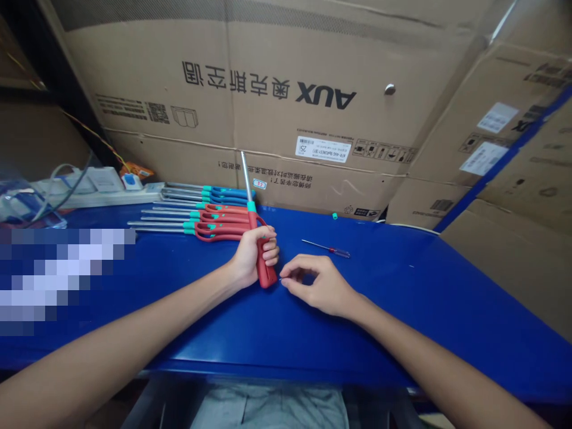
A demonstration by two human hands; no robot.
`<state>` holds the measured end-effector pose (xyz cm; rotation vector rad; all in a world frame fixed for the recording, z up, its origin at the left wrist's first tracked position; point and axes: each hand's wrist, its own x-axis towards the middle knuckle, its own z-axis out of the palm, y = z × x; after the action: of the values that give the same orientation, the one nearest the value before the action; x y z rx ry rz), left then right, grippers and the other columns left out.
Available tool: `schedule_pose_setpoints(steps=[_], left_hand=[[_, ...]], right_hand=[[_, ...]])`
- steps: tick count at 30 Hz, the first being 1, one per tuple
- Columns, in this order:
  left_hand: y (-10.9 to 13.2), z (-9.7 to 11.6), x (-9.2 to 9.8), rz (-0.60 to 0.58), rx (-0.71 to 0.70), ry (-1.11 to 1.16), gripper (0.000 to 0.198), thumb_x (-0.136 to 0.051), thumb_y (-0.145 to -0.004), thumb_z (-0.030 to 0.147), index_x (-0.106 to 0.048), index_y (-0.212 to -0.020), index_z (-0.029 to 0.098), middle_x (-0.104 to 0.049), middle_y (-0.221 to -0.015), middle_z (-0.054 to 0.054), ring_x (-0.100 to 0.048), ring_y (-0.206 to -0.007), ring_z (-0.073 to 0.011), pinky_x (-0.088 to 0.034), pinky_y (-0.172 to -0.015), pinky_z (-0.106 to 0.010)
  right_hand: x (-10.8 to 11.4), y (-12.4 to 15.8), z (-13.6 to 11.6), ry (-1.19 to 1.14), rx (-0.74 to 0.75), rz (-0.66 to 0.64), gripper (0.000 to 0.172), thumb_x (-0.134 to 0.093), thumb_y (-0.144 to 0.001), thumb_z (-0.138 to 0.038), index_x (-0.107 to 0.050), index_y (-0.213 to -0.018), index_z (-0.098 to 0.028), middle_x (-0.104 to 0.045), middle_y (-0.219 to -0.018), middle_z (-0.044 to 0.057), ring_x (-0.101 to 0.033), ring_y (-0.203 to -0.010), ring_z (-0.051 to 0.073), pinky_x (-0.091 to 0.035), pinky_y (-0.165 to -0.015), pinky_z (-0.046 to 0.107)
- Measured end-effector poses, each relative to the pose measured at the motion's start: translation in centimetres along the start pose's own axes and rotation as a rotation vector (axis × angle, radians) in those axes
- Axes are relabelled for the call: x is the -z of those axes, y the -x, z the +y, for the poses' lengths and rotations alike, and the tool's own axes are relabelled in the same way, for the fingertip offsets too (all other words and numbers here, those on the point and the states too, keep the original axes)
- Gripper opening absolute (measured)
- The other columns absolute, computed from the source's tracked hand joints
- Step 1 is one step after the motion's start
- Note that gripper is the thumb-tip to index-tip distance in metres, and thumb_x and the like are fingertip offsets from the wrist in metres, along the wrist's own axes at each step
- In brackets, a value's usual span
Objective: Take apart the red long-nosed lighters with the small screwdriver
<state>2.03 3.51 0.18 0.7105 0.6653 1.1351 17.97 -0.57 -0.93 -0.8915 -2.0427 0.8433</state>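
My left hand [248, 253] is wrapped round a red long-nozzle lighter [267, 276], its metal tube pointing up and away. A green collar joins the tube to the handle. Close beside the handle's lower end, my right hand [326, 287] pinches thumb and forefinger together. Something tiny shows at those fingertips, too small to name. Beyond the right hand lies a small screwdriver [337, 252] with a clear reddish handle. Left of the held lighter, several red lighters [214, 232] and blue lighters [230, 195] lie in a row, tubes to the left.
Everything rests on a blue tabletop [384, 333]. Printed cardboard [268, 36] walls off the back and right. A power strip [111, 195] with plugs and cables sits at the back left. A small green piece [335, 216] lies near the back edge. Pixelation hides the left side.
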Motion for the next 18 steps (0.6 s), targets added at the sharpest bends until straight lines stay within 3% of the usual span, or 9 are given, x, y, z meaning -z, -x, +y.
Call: schedule_pose_setpoints(steps=[6, 18], left_hand=[[0.5, 0.1, -0.6, 0.035, -0.006, 0.006, 0.028, -0.057, -0.062, 0.013, -0.032, -0.053, 0.02, -0.023, -0.036, 0.01, -0.018, -0.029, -0.0043, -0.019, -0.027, -0.016], [0.7, -0.2, -1.2, 0.117, -0.086, -0.025, 0.034, -0.061, -0.063, 0.015, -0.03, -0.05, 0.02, -0.022, -0.034, 0.011, -0.017, -0.028, -0.0038, -0.017, -0.027, -0.016]], right_hand=[[-0.9, 0.0, 0.5, -0.02, 0.007, 0.005, 0.006, -0.064, -0.078, -0.014, -0.069, -0.077, -0.017, -0.064, -0.074, 0.0, -0.055, -0.062, 0.011, -0.045, -0.061, 0.023], [-1.3, 0.3, 0.5, 0.032, 0.039, -0.041, 0.007, -0.062, -0.078, -0.012, -0.068, -0.078, -0.017, -0.064, -0.076, 0.001, -0.056, -0.062, 0.01, -0.046, -0.06, 0.023]])
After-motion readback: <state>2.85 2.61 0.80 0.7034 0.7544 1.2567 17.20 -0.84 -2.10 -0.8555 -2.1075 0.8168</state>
